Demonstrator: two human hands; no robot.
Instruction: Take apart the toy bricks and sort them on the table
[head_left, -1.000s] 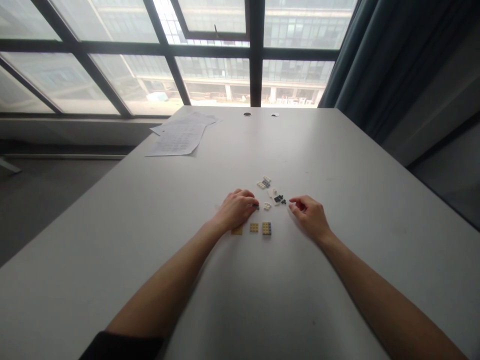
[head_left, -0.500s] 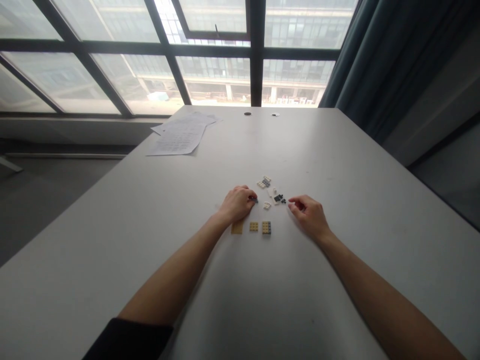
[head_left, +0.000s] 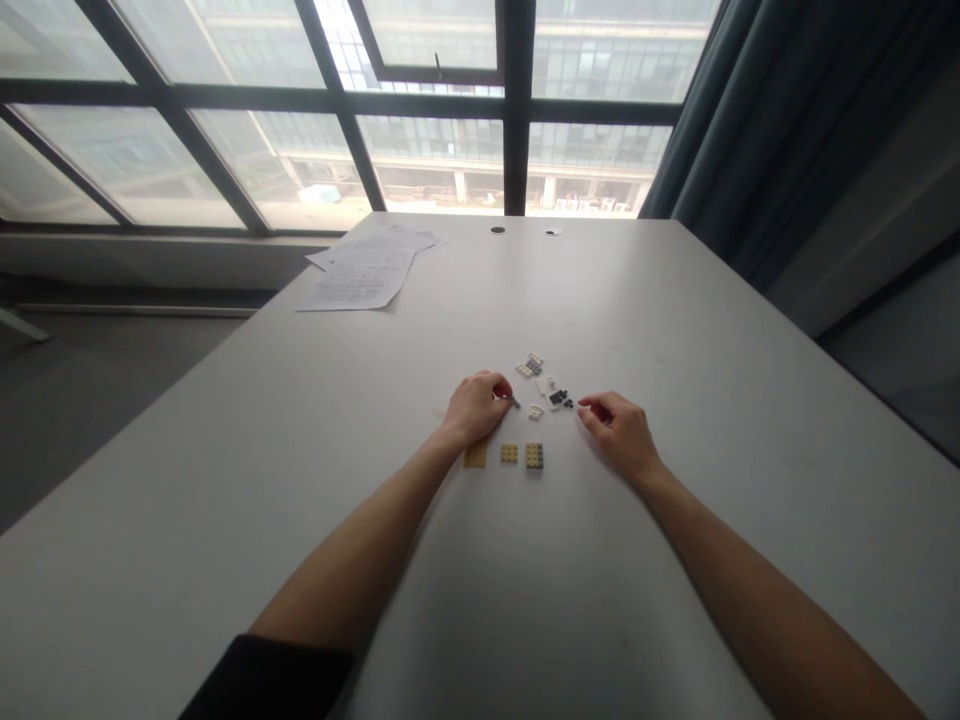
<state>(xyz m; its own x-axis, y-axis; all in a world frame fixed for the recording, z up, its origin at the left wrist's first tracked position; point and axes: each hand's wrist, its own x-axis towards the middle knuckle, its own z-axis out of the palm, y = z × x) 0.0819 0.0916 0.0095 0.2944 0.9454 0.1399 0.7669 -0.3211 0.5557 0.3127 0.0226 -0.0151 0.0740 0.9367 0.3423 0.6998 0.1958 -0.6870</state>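
My left hand [head_left: 477,406] pinches a small grey building brick [head_left: 516,402] between thumb and fingertips, low over the table. Under its wrist lies a flat tan plate [head_left: 475,456], partly covered. To the right of that are a tan studded brick [head_left: 509,454] and a tan-and-grey block [head_left: 534,456]. My right hand [head_left: 615,425] rests on the table with its fingers curled but apart, holding nothing that I can see. Just left of its fingertips lie small black pieces [head_left: 559,398]. A white piece [head_left: 535,411] lies between the hands.
Beyond the hands lie white and grey studded pieces [head_left: 529,366]. Printed paper sheets [head_left: 360,275] lie at the table's far left. Two round cable holes, one of them a dark hole [head_left: 497,230], sit near the far edge. A dark curtain [head_left: 712,130] hangs at the right.
The grey brick in my left hand has turned slightly, and its tip points out past the fingers. My right hand and the loose pieces stay put, while the whole view shifts a little.
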